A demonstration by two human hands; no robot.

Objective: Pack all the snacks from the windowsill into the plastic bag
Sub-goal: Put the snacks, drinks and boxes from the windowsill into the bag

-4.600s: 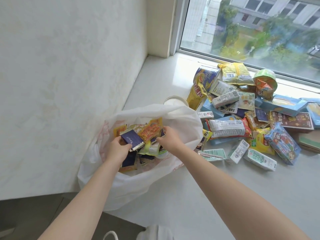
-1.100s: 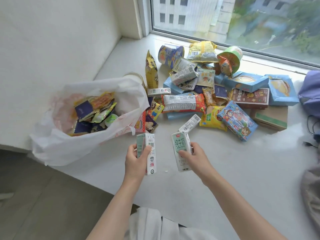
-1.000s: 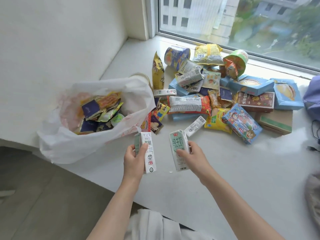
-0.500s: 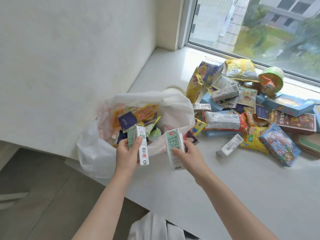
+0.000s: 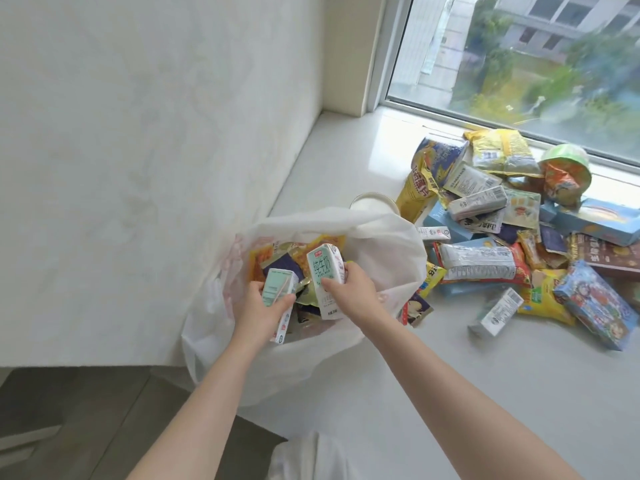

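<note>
While the white windowsill (image 5: 450, 393) runs along under the window, the plastic bag (image 5: 388, 251) sits open at its near left edge beside the wall. The snack pile (image 5: 485, 261) lies just right of it. Over the bag's mouth, the left hand (image 5: 258, 311) grips a milk carton (image 5: 275, 287), and the right hand (image 5: 353, 289) grips a second carton (image 5: 323, 271) just beside it.

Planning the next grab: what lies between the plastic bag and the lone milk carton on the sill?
Head view: a small dark snack packet at the edge of the plastic bag; then bare windowsill up to the lone milk carton.
</note>
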